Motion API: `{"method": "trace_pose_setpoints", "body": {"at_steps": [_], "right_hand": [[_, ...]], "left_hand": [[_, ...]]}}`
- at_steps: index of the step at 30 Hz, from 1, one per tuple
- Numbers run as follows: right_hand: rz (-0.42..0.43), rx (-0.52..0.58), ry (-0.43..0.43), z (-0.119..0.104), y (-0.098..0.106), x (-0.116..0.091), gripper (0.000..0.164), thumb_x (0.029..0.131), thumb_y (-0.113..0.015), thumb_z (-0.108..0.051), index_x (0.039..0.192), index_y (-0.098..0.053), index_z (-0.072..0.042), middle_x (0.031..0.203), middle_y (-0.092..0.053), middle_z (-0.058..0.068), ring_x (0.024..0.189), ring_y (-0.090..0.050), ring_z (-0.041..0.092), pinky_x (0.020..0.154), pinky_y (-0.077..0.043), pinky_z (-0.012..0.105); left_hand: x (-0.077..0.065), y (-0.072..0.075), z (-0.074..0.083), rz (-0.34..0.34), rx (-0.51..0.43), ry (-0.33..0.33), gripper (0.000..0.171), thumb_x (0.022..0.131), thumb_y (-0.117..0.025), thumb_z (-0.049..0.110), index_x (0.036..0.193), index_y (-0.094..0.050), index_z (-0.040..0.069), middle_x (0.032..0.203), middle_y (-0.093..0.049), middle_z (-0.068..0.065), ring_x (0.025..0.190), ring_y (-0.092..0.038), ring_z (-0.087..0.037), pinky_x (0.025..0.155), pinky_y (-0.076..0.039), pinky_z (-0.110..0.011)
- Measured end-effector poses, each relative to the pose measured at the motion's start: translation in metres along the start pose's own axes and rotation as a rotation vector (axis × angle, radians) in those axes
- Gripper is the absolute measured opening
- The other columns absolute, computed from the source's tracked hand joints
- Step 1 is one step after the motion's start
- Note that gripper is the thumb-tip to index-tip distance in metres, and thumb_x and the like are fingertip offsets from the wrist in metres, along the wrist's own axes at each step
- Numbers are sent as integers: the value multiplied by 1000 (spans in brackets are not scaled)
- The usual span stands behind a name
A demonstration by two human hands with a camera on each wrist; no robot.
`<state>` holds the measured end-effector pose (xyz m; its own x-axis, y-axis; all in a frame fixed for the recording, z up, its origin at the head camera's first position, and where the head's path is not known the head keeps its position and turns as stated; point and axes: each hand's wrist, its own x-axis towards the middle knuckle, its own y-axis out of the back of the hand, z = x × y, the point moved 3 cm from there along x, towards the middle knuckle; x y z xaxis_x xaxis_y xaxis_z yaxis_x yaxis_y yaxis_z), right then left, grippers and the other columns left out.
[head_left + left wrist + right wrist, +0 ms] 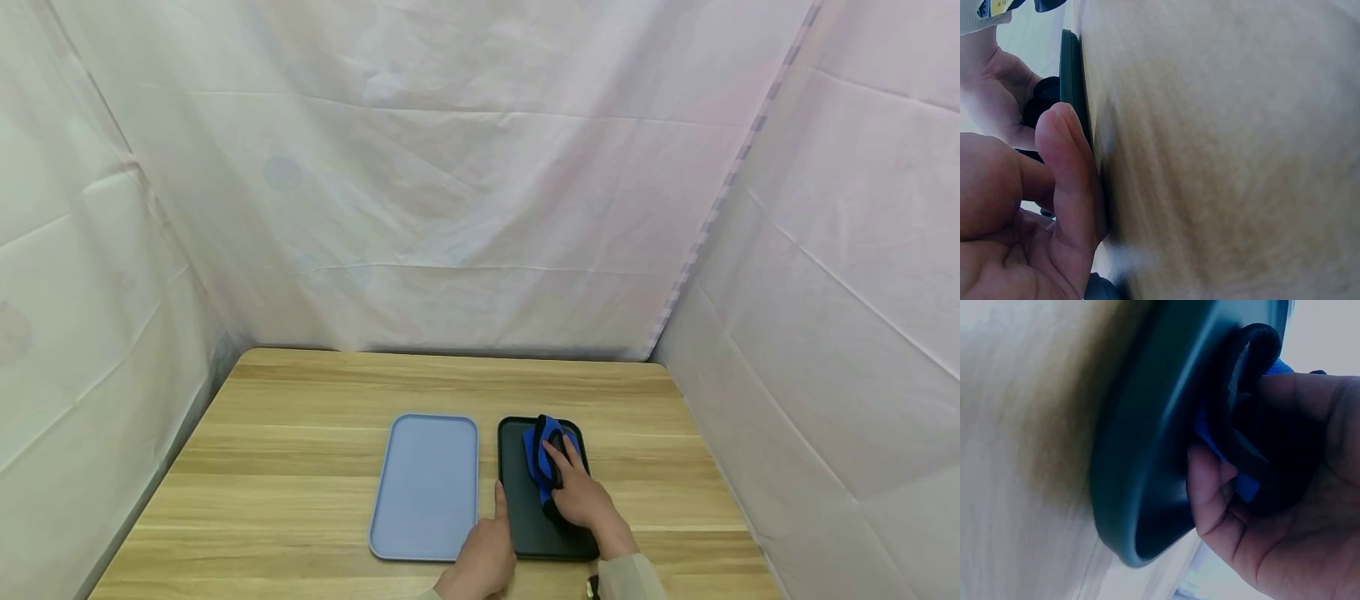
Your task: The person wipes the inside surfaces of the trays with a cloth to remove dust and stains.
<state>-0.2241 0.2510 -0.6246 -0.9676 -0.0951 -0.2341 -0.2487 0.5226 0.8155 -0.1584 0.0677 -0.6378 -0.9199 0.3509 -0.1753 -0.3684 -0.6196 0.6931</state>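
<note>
A blue cloth item with black edging (550, 454) lies bunched on the dark green tray (517, 525), toward its far right. My right hand (585, 500) grips it from the near right. In the right wrist view, its fingers and thumb curl round the black-edged cloth (1235, 412) just above the tray floor. The exact kind of cloth item is hard to tell. My left hand (486, 554) is at the tray's near left side, index finger extended along the left rim, the other fingers bent. In the left wrist view, the left hand (1041, 206) holds nothing visible.
A light blue tray (426, 492) lies to the left of the dark one, with a narrow gap between them. Both rest on a wooden table (300, 467). White curtains (450, 192) hang behind the table and along both sides.
</note>
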Motion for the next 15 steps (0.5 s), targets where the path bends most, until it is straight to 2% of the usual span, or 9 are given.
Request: {"method": "trace_pose_setpoints", "body": {"at_steps": [2, 7, 15], "right_hand": [[4, 0, -5, 1, 0, 2, 78, 92, -61, -4, 162, -36, -26, 175, -11, 15, 66, -58, 19, 48, -37, 34], [16, 1, -25, -3, 0, 4, 77, 93, -59, -5, 163, -35, -27, 175, -11, 14, 52, -50, 20, 48, -36, 33], [61, 4, -35, -15, -5, 1, 76, 95, -62, -10, 164, -33, -23, 174, -10, 19, 50, -51, 20, 48, -37, 35]], "left_hand": [[1, 1, 1, -3, 7, 3, 93, 86, -69, -5, 161, -15, -9, 51, -49, -2, 40, -45, -14, 41, -38, -28], [1, 2, 1, -9, 12, 6, 95, 86, -70, -4, 162, -14, -9, 53, -51, -3, 42, -46, -14, 42, -39, -28], [0, 0, -1, 7, 25, 0, 94, 84, -70, -5, 162, -15, -9, 52, -49, -2, 41, -44, -14, 41, -38, -29]]}}
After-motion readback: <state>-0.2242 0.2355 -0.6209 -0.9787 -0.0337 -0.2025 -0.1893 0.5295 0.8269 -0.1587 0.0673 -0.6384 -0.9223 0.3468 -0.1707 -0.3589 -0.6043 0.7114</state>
